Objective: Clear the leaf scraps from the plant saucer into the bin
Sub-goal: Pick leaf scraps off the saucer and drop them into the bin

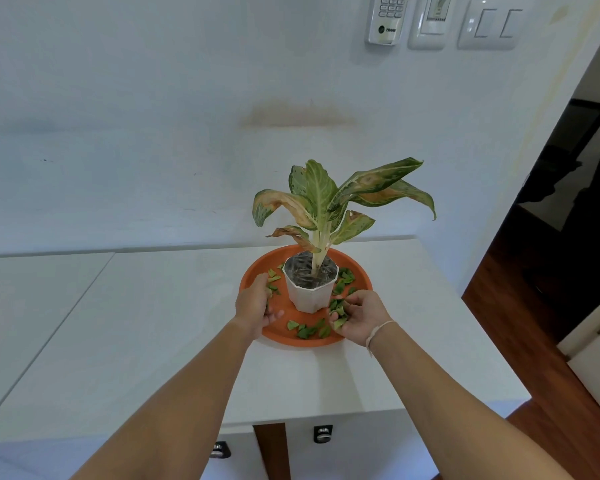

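Observation:
An orange plant saucer point(357, 271) sits on the white counter with a white pot point(309, 296) and a leafy plant point(329, 202) in its middle. Green leaf scraps point(309, 330) lie scattered around the pot on the saucer. My left hand point(255, 306) is curled over the saucer's left rim, next to several scraps. My right hand point(359, 317) is at the saucer's front right, its fingers curled around a small bunch of leaf scraps point(338, 311). No bin is in view.
The white counter point(153, 323) stretches left and ends at a front edge point(361, 412) with drawer fronts and handles below. A white wall with switches point(489, 24) rises behind. A dark doorway and wooden floor point(520, 306) lie to the right.

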